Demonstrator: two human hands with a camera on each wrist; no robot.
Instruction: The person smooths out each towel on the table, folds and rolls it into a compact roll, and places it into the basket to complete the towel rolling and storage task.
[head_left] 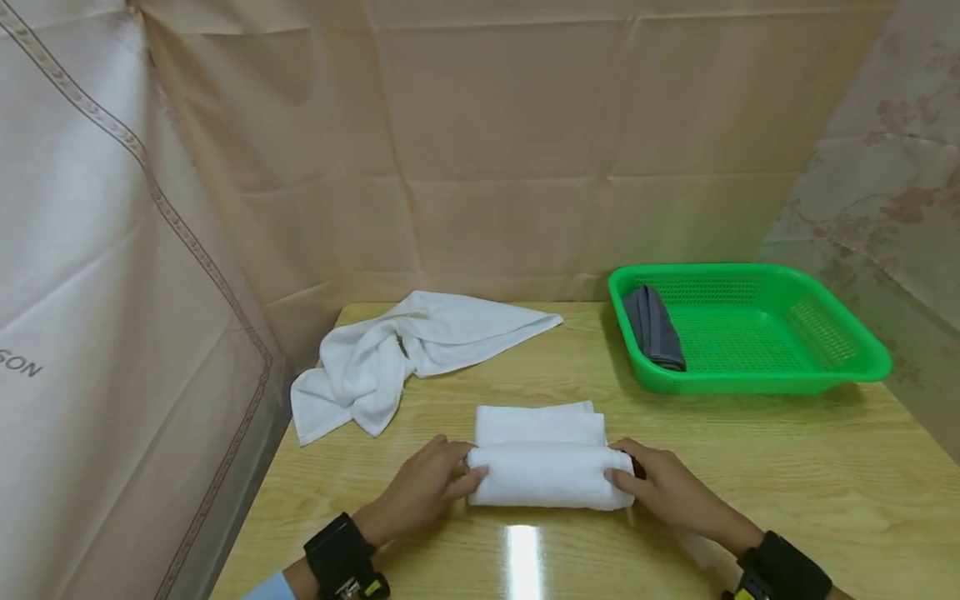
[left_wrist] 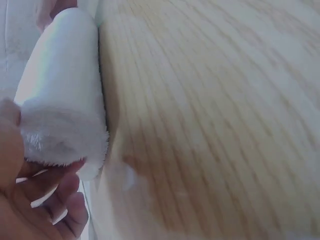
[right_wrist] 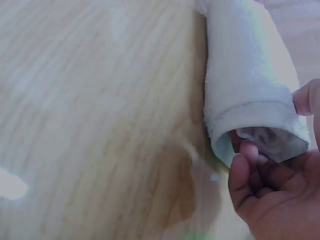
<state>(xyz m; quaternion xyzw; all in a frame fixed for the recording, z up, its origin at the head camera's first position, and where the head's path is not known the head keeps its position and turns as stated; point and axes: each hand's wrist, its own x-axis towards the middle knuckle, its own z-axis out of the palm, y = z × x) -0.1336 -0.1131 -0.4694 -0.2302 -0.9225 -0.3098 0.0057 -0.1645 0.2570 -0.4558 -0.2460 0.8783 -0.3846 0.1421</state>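
A crumpled white cloth (head_left: 442,342) lay beyond the left grip (head_left: 423,483), which pinched one end of a partly rolled white towel (head_left: 551,477). The towel sat between both grips, its flat part spread on the tabletop (head_left: 450,550) just beyond them. The right grip (head_left: 669,490) pinched the other end, where a gap showed around the inner coil; uneven pressure there could skew the roll, and letting go early might loosen it. Farther right, a green basket (head_left: 750,383) held a folded grey cloth (head_left: 655,329).

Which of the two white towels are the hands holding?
The partly rolled towel, gripped at each end; the crumpled towel behind it, further left, lies untouched.
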